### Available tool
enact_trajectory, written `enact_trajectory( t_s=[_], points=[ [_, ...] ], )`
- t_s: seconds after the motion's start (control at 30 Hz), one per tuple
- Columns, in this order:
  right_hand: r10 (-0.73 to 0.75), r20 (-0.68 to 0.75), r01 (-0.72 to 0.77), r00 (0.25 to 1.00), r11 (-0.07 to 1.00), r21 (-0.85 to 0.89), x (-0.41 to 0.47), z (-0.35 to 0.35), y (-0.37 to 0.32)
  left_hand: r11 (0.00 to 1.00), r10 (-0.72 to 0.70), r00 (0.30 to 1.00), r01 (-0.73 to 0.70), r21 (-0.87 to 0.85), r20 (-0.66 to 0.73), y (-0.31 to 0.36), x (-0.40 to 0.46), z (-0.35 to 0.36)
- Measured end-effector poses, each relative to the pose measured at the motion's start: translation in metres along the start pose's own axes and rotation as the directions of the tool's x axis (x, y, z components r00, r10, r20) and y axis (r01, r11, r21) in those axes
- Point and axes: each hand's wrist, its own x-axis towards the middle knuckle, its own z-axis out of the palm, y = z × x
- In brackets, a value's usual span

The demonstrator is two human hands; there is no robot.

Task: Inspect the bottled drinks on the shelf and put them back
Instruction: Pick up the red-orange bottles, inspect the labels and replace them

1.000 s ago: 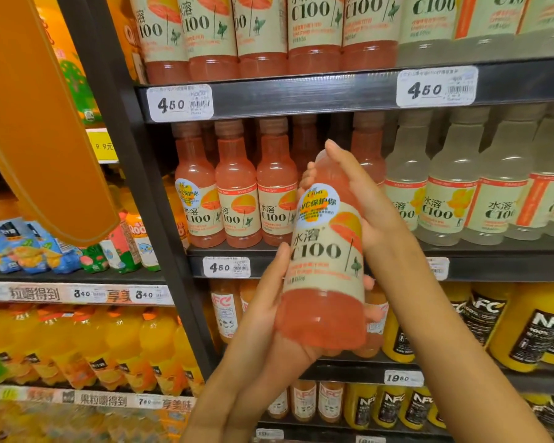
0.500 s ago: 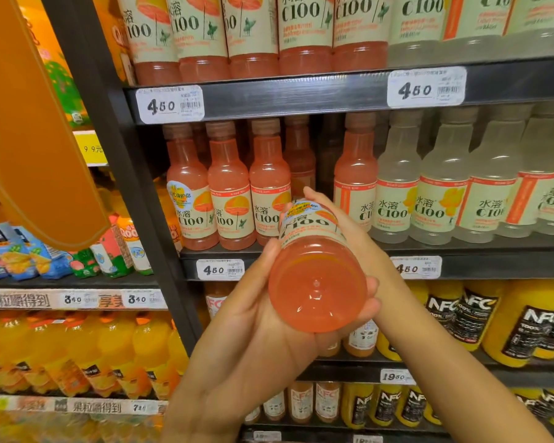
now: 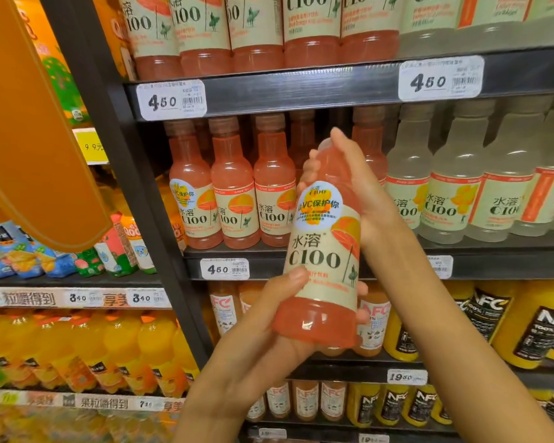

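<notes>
Nearest the camera, the person's left hand is cupping the base of a pink C100 bottle from below and the left, its thumb pressing on the lower edge of the cream label while the fingers are curling round the far side, their tips peeking out at the right of the base. The bottle is standing nearly upright in mid-air in front of the shelving, its label with a round blue and yellow sticker facing the camera. The right hand is wrapping round the bottle's neck and shoulder from the right, fingers reaching up over the top so the cap is hidden. Just behind the held bottle, the middle shelf is carrying a row of matching pink bottles on the left, and a row of pale lemon bottles on the right, all upright. A white price tag reading 450 is sitting on the shelf edge beside the left thumb. Above, the upper shelf is holding more pink bottles, with another 450 tag on its lip. Below, orange NFC juice bottles are lining the lower shelf. Further left, a neighbouring rack is showing yellow-orange drinks and small cartons, and an orange hanging banner is crossing the upper left.
</notes>
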Motion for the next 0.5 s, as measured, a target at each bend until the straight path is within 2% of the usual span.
enact_trajectory(
  t_s=[0.03,0.1,0.17,0.27,0.4,0.5],
  points=[
    [-0.010,0.054,0.007,0.998,0.998,0.061,0.000,0.002,-0.001,0.993,-0.013,0.997,0.022,0.113,-0.080,-0.002,0.004,-0.006],
    [-0.110,0.120,0.109,0.987,0.994,0.012,-0.003,0.001,-0.005,0.947,0.085,0.972,-0.010,0.321,-0.220,-0.003,0.004,-0.014],
    [-0.174,0.155,0.191,0.972,0.977,-0.096,-0.007,0.005,-0.007,0.895,0.117,0.980,-0.033,0.446,-0.162,-0.003,0.004,-0.012],
    [-0.218,0.150,0.250,0.964,0.936,-0.247,-0.011,0.008,-0.008,0.836,0.143,0.975,-0.028,0.548,-0.168,-0.005,0.003,-0.010],
    [-0.232,0.151,0.276,0.961,0.833,-0.479,-0.018,0.011,-0.009,0.776,0.317,0.927,-0.132,0.617,-0.201,-0.003,0.008,-0.016],
    [-0.252,0.203,0.321,0.946,0.817,-0.479,-0.027,0.015,-0.006,0.722,0.417,0.878,-0.164,0.672,-0.233,-0.007,0.018,-0.024]
  ],
)
